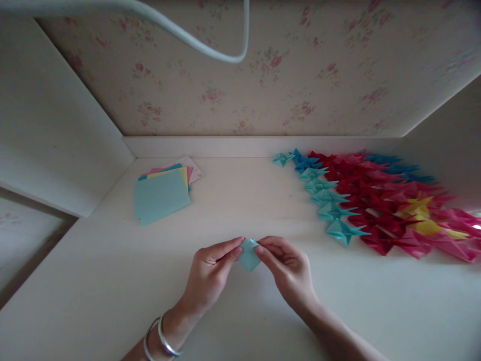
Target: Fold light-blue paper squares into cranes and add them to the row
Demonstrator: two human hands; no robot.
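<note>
A small light-teal piece of folded paper [250,256], diamond-shaped, is held up between my two hands near the middle of the head view. My left hand [213,271] pinches its left corner between thumb and fingers. At the right corner, my right hand [287,268] grips it the same way, with the other fingers curled in. Two silver bangles [165,338] circle my left wrist. The back of the folded paper and the fingertips behind it are hidden.
Rows of folded paper cranes [379,200] in teal, blue, red, pink and yellow cover the right of the white table [240,195]. A stack of coloured paper sheets [162,193] lies at the back left. A white cable [210,50] hangs before the floral wall [263,95].
</note>
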